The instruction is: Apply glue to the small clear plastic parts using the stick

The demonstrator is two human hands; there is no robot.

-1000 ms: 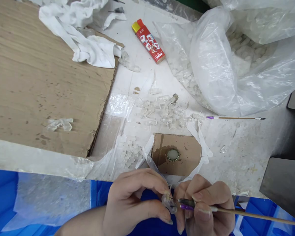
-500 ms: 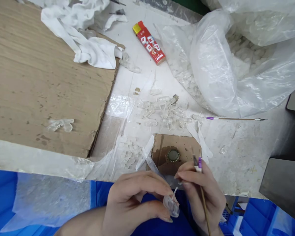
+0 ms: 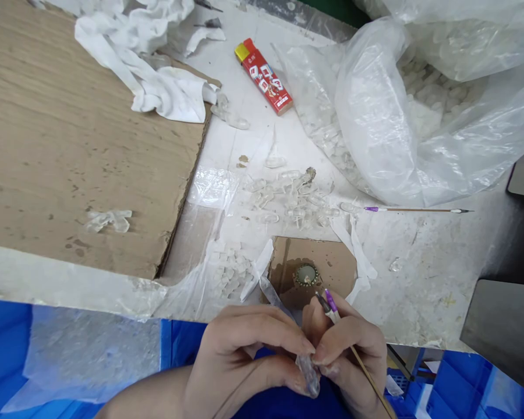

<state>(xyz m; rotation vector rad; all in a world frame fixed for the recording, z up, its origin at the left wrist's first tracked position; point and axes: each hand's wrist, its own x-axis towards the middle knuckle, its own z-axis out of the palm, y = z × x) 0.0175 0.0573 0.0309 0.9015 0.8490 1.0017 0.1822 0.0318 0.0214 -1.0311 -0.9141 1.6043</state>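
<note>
My left hand (image 3: pixel 248 355) pinches a small clear plastic piece (image 3: pixel 308 375) between thumb and fingertips, just past the table's front edge. My right hand (image 3: pixel 349 349) is closed round a thin wooden-handled brush (image 3: pixel 358 356), which slants back over the hand. A dark tip and a purple tip stick up side by side from its fingers; I cannot tell if they belong to one tool or two. The right fingertips press against the clear piece, meeting the left ones. Beyond the hands, a bottle-cap-like dish (image 3: pixel 307 274) of liquid sits on a small cardboard square (image 3: pixel 336 259).
Clear plastic pieces (image 3: pixel 297 198) are heaped mid-table, beside small translucent bits (image 3: pixel 233 270). A similar brush (image 3: pixel 419 209) lies right. Behind are a red lighter-shaped packet (image 3: pixel 265 78) and a plastic bag (image 3: pixel 375 110) of pieces. Large cardboard (image 3: pixel 70 145) and white cloth (image 3: pixel 170 93) lie left.
My right hand has moved left and closed its fingertips onto the clear piece, the brush still in its grip. The clear piece has turned and sits slightly lower in my left hand.
</note>
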